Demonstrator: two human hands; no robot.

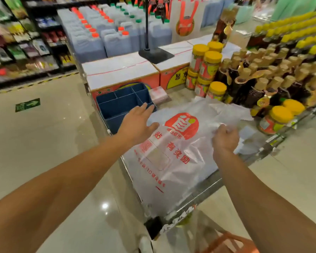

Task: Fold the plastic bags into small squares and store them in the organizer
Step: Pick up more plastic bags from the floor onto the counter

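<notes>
Spread flat on the metal-edged bench (pixel 204 196): a translucent white plastic bag with red printed logo and lettering (pixel 171 152), long axis running from the near bench corner away toward the jars, handle end on the far right. Directly ahead of both hands, between them. Right hand (pixel 224 137) on the bag's upper right part, fingers curled and pinching a bunch of the film near the handles. Left hand (pixel 137 123) flat, fingers straight and spread, at the bag's upper left edge, holding nothing; whether pressing or just above the film, cannot tell. Just beyond the left hand, touching or nearly touching the bag's far left corner: a dark blue plastic organizer with divided compartments (pixel 120 105), nothing visible inside. Nearer to the organizer: left hand. Likely fold direction, judging from the grip: right side carried across toward the left, across the long axis.
</notes>
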